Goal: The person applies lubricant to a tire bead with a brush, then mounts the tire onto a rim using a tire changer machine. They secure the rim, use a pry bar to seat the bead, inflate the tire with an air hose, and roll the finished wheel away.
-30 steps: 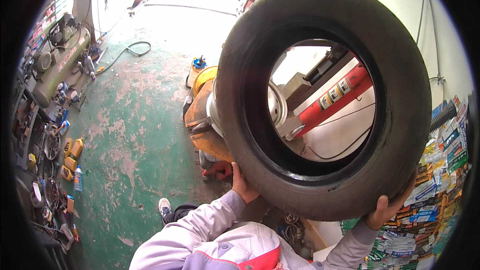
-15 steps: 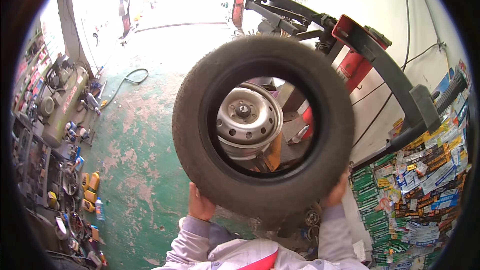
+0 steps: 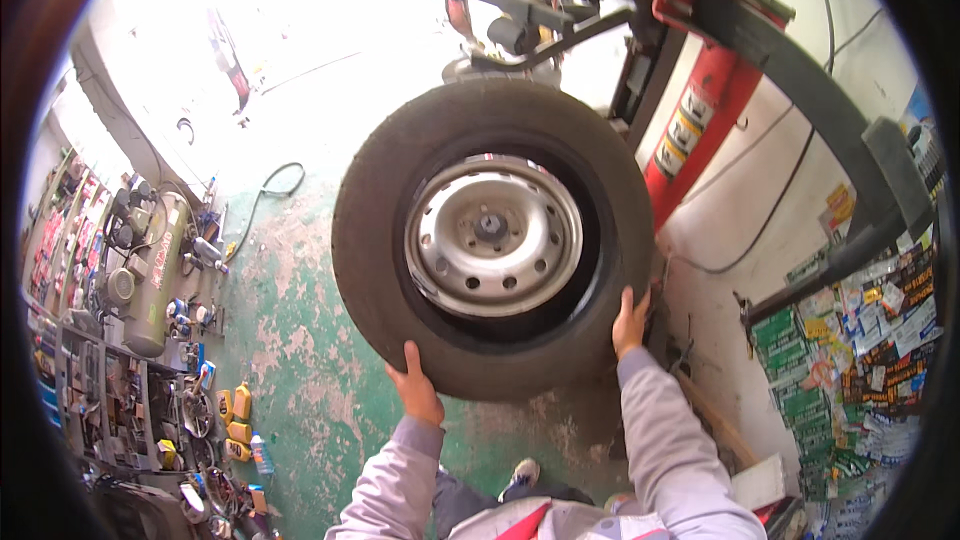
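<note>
Bridging left grip (image 3: 417, 393) and right grip (image 3: 629, 328) lies a tire (image 3: 374, 230).

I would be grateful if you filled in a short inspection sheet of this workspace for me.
Surface: green floor, paint worn through in pale patches.
Job's things: tire held flat-side up; silver wheel rim shows through its opening, with a dark gap at the right. Whether they touch: cannot tell.
Clutter: yellow bottles and a blue bottle on the floor at left.
Hands: left hand grips the tire's near left edge; right hand grips its near right edge.
Cables: looped hose on the floor; dark cable along the right wall.
Surroundings: green tank at left; red post and coloured packets at right.
</note>
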The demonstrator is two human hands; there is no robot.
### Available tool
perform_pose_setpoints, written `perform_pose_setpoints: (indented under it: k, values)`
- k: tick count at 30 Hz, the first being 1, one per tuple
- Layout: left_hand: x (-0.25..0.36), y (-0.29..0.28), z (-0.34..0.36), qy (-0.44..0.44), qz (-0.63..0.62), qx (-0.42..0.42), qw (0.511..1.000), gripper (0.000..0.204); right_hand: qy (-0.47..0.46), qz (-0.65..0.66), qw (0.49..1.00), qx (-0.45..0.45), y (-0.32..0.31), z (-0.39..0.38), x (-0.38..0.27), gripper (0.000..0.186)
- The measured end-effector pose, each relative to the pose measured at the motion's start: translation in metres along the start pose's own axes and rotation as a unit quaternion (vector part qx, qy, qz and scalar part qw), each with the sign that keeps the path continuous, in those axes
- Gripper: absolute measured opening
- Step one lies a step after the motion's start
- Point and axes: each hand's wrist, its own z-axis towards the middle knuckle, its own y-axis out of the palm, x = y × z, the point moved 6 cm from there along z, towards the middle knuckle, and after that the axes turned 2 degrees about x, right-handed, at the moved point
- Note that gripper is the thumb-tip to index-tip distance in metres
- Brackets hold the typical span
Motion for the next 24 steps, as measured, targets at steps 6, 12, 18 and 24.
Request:
perform_pose_setpoints:
  k: [6,12,18,24]
  values:
    - [-0.007,0.008,-0.018,-0.004,0.026,0.008,1.0,0.091,0.003,-0.09,0.993,-0.073,-0.005,0.029,-0.013,0.103]
    - [-0.014,-0.003,-0.026,-0.128,0.07,0.019,0.989,0.105,0.09,-0.231,0.959,-0.135,-0.033,0.022,-0.054,0.107]
    - [0.002,-0.008,-0.032,-0.209,0.139,-0.102,0.963,0.111,-0.248,-0.219,0.919,0.212,-0.206,-0.01,-0.189,0.056]
    - [-0.012,-0.016,-0.019,-0.218,0.12,-0.119,0.961,0.111,-0.164,0.209,0.921,0.284,-0.426,0.123,-0.307,0.075]
